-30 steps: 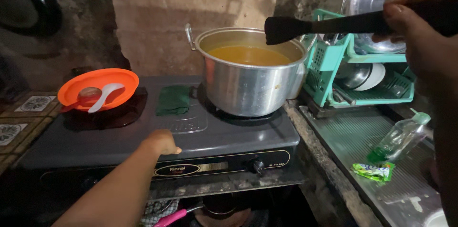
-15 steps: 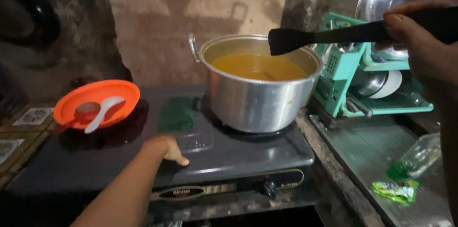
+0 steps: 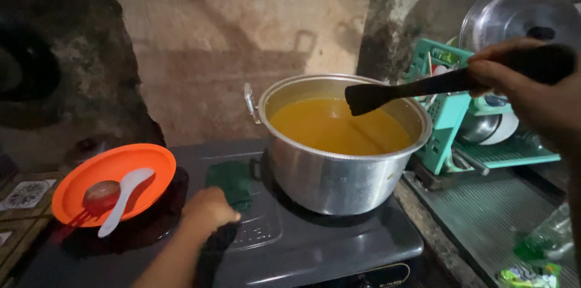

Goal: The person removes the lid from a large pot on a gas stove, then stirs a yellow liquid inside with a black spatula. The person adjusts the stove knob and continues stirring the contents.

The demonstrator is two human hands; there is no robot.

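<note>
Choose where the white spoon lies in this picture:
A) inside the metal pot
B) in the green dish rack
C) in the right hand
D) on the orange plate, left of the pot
D: the white spoon lies on the orange plate on the stove, left of the pot; the right hand holds a black spatula instead.

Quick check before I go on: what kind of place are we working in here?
Most likely a small home kitchen. A metal pot of yellow-orange liquid sits on a dark gas stove, and a green dish rack with metal dishes stands to its right. The right hand holds a black spatula over the pot.
</note>
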